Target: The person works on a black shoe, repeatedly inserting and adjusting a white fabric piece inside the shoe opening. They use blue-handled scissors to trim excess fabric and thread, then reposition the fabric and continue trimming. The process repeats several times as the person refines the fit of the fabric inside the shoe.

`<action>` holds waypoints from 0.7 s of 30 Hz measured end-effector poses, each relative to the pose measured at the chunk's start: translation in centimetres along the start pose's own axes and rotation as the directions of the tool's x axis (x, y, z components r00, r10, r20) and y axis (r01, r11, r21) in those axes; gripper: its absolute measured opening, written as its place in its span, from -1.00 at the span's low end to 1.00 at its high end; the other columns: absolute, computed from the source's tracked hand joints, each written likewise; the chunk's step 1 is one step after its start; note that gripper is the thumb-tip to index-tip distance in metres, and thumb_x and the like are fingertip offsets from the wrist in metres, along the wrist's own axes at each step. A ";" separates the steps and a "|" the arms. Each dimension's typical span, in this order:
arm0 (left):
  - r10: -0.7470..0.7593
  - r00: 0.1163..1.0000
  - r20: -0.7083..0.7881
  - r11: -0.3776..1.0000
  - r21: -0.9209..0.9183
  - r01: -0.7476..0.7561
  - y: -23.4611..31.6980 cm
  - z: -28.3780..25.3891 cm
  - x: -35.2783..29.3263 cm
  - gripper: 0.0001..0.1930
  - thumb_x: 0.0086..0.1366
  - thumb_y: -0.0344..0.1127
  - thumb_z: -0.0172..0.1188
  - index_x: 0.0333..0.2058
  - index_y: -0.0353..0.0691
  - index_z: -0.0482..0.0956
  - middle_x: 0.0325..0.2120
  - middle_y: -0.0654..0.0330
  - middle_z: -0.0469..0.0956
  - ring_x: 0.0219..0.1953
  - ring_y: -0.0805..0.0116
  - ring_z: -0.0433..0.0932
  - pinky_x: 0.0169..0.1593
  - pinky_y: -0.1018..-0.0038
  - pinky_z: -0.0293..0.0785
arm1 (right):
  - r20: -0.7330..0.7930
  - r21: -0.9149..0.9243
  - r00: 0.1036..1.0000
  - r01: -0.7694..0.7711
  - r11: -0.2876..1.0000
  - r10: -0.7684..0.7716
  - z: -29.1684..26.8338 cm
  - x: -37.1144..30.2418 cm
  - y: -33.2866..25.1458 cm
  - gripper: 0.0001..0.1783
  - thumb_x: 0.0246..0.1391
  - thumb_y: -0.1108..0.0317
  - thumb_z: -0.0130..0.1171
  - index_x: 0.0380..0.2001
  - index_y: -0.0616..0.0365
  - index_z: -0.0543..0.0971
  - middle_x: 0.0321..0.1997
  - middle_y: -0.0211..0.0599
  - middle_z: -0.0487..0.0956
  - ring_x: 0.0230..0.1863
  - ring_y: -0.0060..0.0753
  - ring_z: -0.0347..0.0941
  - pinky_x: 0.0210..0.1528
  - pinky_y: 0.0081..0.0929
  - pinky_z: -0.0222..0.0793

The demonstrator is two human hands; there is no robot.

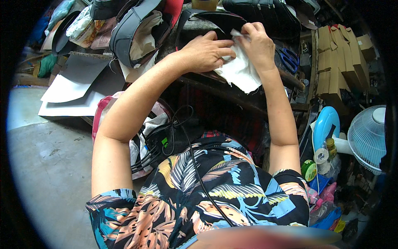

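A white cloth piece (244, 74) with a frayed lower edge hangs over the front edge of the workbench. Its upper corner is pinched in the fingers of my right hand (258, 45). My left hand (208, 53) has its fingers spread and bent, the tips touching the cloth's left side; it holds nothing that I can make out. Just beyond both hands lies a curved black piece (224, 17) with a grey inner surface, partly hidden by my left hand. To the left, a black curved piece with a pale lining (124, 39) stands on the bench.
Blue-handled scissors (289, 60) lie right of my right hand. Folded cardboard boxes (342, 58) are stacked at the right, above a standing fan (367, 137). Grey-and-white sheets (74, 89) jut out at the left. A black cable (195, 166) runs down my front.
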State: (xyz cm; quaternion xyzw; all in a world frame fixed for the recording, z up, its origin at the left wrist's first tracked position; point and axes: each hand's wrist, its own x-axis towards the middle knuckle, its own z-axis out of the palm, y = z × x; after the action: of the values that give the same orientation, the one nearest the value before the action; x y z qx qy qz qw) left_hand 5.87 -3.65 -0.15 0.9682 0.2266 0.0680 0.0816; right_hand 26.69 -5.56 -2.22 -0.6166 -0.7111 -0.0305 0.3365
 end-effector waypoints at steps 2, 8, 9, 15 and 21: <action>-0.003 0.997 -0.083 0.999 -0.053 -0.001 0.1 0.2 -0.3 -0.62 0.21 -0.28 0.15 0.03 0.05 0.54 0.11 0.18 0.48 -0.05 0.00 0.45 0.13 0.24 0.39 | -0.023 0.164 0.998 -0.053 0.985 0.058 0.5 0.4 0.4 -0.81 0.05 0.28 0.30 -0.34 0.09 0.53 -0.35 -0.20 0.61 -0.31 -0.02 0.62 -0.31 -0.24 0.54; -0.239 0.939 -0.246 0.907 -0.401 0.126 0.5 -0.1 -1.9 -0.67 0.23 -0.32 0.24 -0.01 -0.12 0.59 -0.08 0.03 0.54 -0.12 0.07 0.57 -0.02 0.30 0.50 | -0.063 0.238 0.997 -0.016 0.971 0.032 0.3 1.6 0.7 -0.82 0.16 0.33 0.24 -0.33 0.17 0.47 -0.49 -0.17 0.59 -0.47 -0.22 0.56 -0.38 -0.37 0.46; -0.265 0.927 -0.265 0.896 -0.424 0.135 0.6 -0.3 -2.0 -0.67 0.24 -0.33 0.24 0.00 -0.11 0.59 -0.11 0.03 0.55 -0.13 0.08 0.58 -0.04 0.32 0.51 | -0.080 0.204 0.997 0.033 0.978 -0.017 -0.2 2.0 0.7 -0.82 0.16 0.31 0.24 -0.32 0.15 0.47 -0.48 -0.17 0.60 -0.45 -0.19 0.58 -0.37 -0.36 0.47; -0.294 0.907 -0.302 0.898 -0.413 0.154 1.2 -1.1 -2.2 -0.69 0.22 -0.38 0.20 -0.04 -0.25 0.59 -0.23 0.00 0.55 -0.19 0.08 0.60 -0.06 0.30 0.52 | -0.076 0.110 0.982 0.180 0.977 -0.172 -1.7 4.2 0.7 -0.77 -0.03 0.46 0.29 -0.30 0.14 0.47 -0.48 -0.11 0.55 -0.43 0.13 0.52 -0.38 -0.12 0.43; -0.353 0.919 -0.173 0.852 -0.467 0.239 1.1 -1.2 -2.6 -0.83 0.25 -0.41 0.24 -0.19 -0.30 0.62 -0.30 0.12 0.53 -0.29 0.30 0.55 -0.15 0.46 0.48 | 0.018 -0.002 0.991 0.130 0.992 -0.130 -0.6 3.0 1.3 -0.83 0.16 0.27 0.23 -0.27 0.09 0.51 -0.27 -0.20 0.65 -0.23 -0.10 0.62 -0.27 -0.31 0.52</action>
State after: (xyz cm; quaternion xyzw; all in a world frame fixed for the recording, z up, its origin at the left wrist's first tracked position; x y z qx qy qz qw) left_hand 3.82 -5.67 0.95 0.8613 0.3614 0.2262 0.2764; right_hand 28.05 -3.01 -0.70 -0.5697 -0.7525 -0.0479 0.3268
